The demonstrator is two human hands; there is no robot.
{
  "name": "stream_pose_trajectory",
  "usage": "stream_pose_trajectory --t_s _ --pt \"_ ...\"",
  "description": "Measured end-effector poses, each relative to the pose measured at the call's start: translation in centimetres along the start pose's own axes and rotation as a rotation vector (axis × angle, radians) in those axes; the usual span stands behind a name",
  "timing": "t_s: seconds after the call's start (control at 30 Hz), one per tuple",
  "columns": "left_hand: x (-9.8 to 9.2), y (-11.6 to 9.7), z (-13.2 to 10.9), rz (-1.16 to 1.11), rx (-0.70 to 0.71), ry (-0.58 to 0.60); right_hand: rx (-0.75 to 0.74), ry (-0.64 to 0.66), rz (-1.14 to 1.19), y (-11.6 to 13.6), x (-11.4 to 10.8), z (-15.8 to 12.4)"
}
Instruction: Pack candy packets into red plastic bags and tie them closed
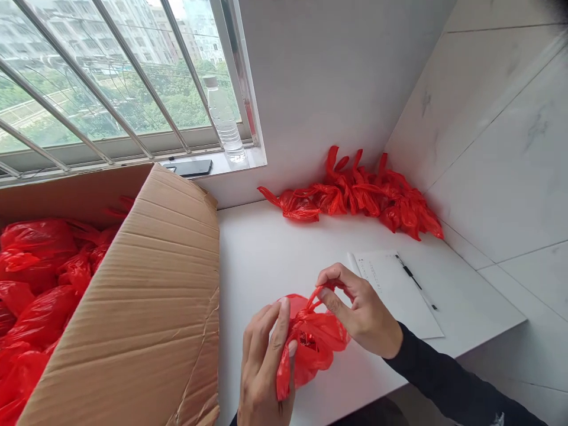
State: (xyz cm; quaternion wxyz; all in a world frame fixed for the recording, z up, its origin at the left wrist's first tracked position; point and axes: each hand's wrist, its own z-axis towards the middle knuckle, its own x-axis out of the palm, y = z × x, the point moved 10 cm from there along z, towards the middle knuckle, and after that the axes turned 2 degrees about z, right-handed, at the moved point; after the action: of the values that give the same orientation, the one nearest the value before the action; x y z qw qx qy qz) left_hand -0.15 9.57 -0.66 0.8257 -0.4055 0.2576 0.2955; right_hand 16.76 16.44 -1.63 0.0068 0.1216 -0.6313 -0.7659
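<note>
Held over white counter [266, 254]: small red plastic bag [313, 343], long axis approx 7→1 o'clock. Body gripped by left hand [264, 367] at 9; handle loop [315, 296] pinched by right hand [361, 313] at 1.

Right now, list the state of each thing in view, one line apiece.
Red bag: gripped by left hand, handles pinched by right hand.
Cardboard box: open, holding red bags.
Pile of bags: tied, against the wall.
Water bottle: upright, capped, on the sill.
Pen: lying on the paper.
</note>
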Motion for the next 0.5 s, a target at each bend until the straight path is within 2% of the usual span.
stream_pose_trajectory --t_s 0.1,0.17,0.23,0.3,0.37,0.43,0.5 --pt "-0.3 1.6 -3.7 0.04 0.003 -0.038 0.161 -0.088 -0.048 -5.2 -3.5 -0.9" --pt "0.0 3.0 -6.2 0.057 -0.056 -0.043 0.265 -0.156 -0.052 -8.4 -5.3 -2.1" --pt "0.9 3.8 -7.7 0.074 -0.135 -0.017 0.303 -0.221 -0.03 -9.7 -5.9 -3.4" --pt "2.3 3.2 -7.8 0.073 -0.122 0.017 0.279 -0.276 -0.002 -8.9 -5.1 -4.6" --pt "4.3 1.8 -7.0 0.093 -0.031 0.08 0.226 -0.267 -0.02 -7.2 -2.9 -5.6" --pt "6.7 1.1 -6.5 0.16 0.04 0.17 0.142 -0.167 -0.124 -5.9 0.2 -6.4" --pt "9.1 1.5 -6.5 0.243 0.06 0.254 0.029 -0.059 -0.276 -5.7 3.1 -7.0"
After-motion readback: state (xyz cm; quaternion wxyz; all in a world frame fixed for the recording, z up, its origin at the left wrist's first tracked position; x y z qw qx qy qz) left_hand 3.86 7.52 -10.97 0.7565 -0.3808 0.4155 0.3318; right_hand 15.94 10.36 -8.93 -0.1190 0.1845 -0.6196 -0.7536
